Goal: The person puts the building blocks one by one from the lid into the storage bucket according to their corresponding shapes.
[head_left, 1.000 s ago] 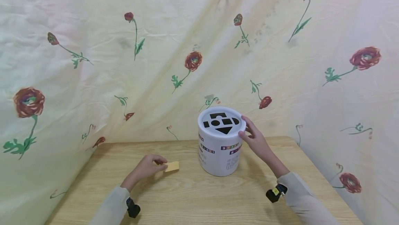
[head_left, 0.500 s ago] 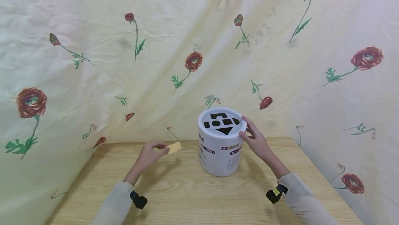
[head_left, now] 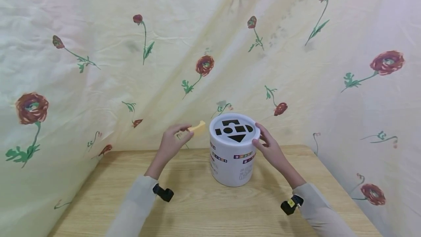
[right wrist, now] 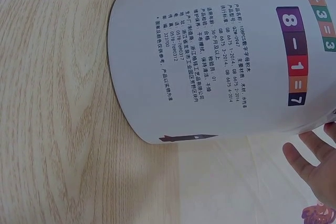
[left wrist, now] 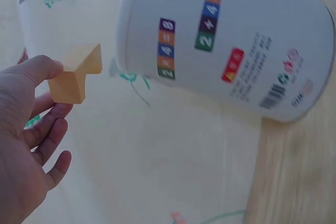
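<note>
Between thumb and fingers, my left hand (head_left: 172, 140) pinches a yellow arch-shaped block (head_left: 197, 127), raised above the table just left of the bucket's rim. In the left wrist view the notch of the block (left wrist: 76, 74) shows on its right side. The white cylindrical bucket (head_left: 231, 164) stands upright, its lid cut with several black shaped holes, among them an arch, a circle and a triangle. My right hand (head_left: 271, 149) holds the right side of the bucket's rim, thumb in front and fingers behind. In the right wrist view only some fingers (right wrist: 317, 156) appear, at the rim.
The bucket stands on a light wooden table (head_left: 197, 207). A flowered cloth (head_left: 164, 65) hangs behind the table and at both sides. Printed sums and small text cover the bucket's wall.
My left hand has lifted the yellow block off the table and carried it up and right to rim height, turning it. My right hand and the bucket stay in place.
</note>
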The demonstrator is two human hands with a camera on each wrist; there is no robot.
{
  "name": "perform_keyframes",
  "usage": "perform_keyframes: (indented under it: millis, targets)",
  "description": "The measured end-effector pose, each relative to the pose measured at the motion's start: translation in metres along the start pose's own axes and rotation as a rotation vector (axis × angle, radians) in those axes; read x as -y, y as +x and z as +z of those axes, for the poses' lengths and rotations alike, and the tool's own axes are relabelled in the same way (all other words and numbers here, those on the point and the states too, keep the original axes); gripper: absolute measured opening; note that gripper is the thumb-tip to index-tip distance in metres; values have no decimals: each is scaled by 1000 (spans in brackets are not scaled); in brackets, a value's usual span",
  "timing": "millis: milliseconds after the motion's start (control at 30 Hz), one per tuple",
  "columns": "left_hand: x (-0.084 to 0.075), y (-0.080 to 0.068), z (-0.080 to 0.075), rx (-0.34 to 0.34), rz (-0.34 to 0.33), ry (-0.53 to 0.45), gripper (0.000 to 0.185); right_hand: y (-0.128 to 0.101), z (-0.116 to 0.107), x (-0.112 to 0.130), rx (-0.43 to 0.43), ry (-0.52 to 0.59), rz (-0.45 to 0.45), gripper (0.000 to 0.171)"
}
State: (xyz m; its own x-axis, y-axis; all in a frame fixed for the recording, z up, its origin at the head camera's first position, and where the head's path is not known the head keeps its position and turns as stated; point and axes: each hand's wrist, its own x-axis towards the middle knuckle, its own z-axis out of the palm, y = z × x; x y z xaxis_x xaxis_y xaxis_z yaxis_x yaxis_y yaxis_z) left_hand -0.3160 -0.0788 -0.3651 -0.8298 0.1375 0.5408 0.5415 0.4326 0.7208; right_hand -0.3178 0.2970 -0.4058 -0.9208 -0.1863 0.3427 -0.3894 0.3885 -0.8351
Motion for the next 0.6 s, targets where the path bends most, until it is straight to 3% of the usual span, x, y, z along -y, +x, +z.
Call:
perform_keyframes:
  millis: [133, 400, 600]
  targets:
    - [-14, 11, 11, -11, 40, -15, 36, 0, 0, -1, -1, 4, 0, 68]
    - [-35, 28, 33, 2, 51, -16, 36, 0, 0, -1, 6, 11, 1, 68]
    - [-44, 37, 50, -12, 3, 26, 35, 0, 0, 0, 5, 15, -4, 68]
